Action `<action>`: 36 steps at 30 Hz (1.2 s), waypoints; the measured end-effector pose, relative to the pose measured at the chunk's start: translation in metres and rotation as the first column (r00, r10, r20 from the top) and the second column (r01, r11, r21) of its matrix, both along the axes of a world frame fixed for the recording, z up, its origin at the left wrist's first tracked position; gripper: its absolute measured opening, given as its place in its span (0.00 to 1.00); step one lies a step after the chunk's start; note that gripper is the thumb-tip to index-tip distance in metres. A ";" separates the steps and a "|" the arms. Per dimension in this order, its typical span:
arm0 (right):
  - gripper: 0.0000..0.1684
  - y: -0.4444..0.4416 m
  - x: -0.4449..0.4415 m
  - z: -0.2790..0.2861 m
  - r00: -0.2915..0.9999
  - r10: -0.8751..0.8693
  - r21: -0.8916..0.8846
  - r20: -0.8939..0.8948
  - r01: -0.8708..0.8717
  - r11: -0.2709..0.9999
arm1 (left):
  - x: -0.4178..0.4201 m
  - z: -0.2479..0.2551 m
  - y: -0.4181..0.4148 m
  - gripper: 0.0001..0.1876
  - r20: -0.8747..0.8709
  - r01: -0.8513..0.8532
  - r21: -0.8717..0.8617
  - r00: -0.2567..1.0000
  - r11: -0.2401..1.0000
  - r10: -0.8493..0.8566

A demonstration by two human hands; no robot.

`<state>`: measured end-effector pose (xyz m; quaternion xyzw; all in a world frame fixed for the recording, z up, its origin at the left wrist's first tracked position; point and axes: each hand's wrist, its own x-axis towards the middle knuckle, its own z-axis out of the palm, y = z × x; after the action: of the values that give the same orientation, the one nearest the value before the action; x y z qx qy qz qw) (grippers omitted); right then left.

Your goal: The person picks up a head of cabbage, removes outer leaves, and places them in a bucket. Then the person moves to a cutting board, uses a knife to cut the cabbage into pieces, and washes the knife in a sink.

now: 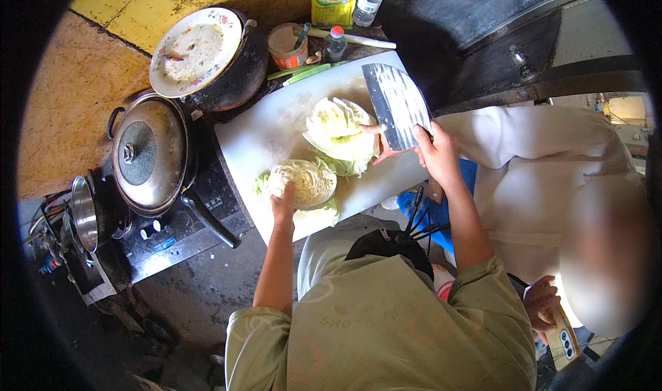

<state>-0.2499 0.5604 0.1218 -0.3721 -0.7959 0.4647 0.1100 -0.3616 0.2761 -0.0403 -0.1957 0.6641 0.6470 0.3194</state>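
My left hand [284, 205] grips the near side of a halved cabbage [310, 181], its cut face up, at the lower left of a white cutting board [243, 137]. In my right hand [437, 150] is the handle of a broad cleaver [395, 104], whose blade stretches over the board's right part. Left of the blade another cabbage half [339, 124] lies on the board, with loose outer leaves beside it. Another person's hand [385, 150] touches that half, partly hidden by the cleaver.
A lidded pan [150, 158] sits on the stove at left, its handle pointing towards me. Behind it a floral plate [196, 49] covers a dark pot. A tub [287, 44], bottles and green onion stalks [307, 74] line the board's back edge. A person in a pale top [527, 158] stands right, holding a phone [563, 342].
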 end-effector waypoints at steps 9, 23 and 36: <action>0.12 -0.008 0.004 -0.001 0.998 -0.020 -0.076 -0.051 0.016 0.997 | -0.002 0.001 -0.002 0.23 0.072 0.028 0.029 0.997 0.999 -0.030; 0.12 -0.010 0.006 -0.001 0.998 -0.030 -0.100 -0.058 0.024 0.995 | 0.000 -0.011 -0.001 0.22 0.087 -0.048 0.071 0.995 0.996 0.042; 0.12 -0.011 0.007 0.003 0.997 -0.027 -0.110 -0.076 0.018 0.994 | 0.005 -0.030 -0.008 0.25 0.270 -0.236 0.261 0.949 0.936 0.164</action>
<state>-0.2433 0.5499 0.1250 -0.3681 -0.7601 0.5205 0.1254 -0.3564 0.2676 -0.0701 -0.2918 0.4942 0.7376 0.3557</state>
